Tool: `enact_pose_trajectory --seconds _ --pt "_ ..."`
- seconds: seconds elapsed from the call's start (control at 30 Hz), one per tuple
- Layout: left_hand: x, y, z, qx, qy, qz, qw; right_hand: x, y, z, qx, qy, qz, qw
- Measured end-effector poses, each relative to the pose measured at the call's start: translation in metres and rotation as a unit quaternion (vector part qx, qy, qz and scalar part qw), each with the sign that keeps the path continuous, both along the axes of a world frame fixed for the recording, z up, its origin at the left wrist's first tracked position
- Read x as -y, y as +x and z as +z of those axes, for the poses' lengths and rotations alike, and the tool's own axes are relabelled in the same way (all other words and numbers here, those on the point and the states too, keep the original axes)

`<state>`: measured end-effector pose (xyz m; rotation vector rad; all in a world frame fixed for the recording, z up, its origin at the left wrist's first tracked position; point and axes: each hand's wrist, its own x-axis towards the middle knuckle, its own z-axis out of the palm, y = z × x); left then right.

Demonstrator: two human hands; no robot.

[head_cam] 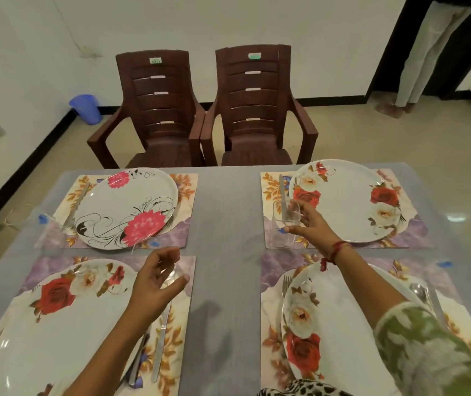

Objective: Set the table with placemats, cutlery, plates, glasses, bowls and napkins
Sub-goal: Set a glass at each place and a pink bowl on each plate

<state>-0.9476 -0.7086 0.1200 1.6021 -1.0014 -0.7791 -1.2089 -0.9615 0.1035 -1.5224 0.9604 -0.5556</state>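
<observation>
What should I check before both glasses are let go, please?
1. Right hand grips far glass: ok.
2. Far glass base flat on far right placemat: cannot tell.
3. Far glass clear of knife: cannot tell.
4. Left hand holds near glass: ok.
5. Near glass over bare corner of near left placemat: ok.

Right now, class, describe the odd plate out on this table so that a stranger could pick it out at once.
Start at the two brown chairs beyond the grey table. In front of the left chair lies the far-left placemat, and the plate sits on it. The other three plates bear red and white roses; this one has pink flowers and thin black swirls.
</observation>
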Motion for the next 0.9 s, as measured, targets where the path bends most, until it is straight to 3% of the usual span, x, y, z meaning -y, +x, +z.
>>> enact_pose_trajectory --seconds 0.6,0.8,0.9 --pt "0.014 -0.012 0.007 0.003 0.016 -0.02 1.0 0.01 0.009 0.008 0.001 0.013 0.029 0.999" --pt "0.01 -0.015 0.007 -0.001 0.005 -0.034 0.999 -0.035 -0.004 0.008 -0.01 -0.093 -0.163 0.982" --pt "0.004 -0.02 0.007 -0.001 0.005 -0.043 0.999 -0.073 -0.004 0.017 0.016 -0.124 -0.196 0.973"
